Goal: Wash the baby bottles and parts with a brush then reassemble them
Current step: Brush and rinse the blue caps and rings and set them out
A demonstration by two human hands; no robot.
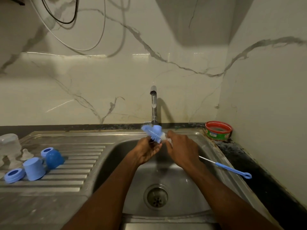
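Over the steel sink (167, 163), both hands hold a blue bottle brush (152, 132) just below the tap (153, 103). My left hand (147, 151) lies palm up with its fingers curled round the lower bristle end. My right hand (181, 150) pinches the brush's white stem. I cannot tell whether a small part sits in the left palm. Blue caps (34, 168), a blue dome (54, 159), blue rings (14, 175), clear teats (25, 154) and a clear bottle (9, 145) rest on the drainboard at left.
A thin blue-handled brush (232, 170) lies across the sink's right rim. A red and green tub (218, 130) stands in the back right corner on the dark counter. The drain (156, 196) sits in the basin's middle. Cables hang on the marble wall.
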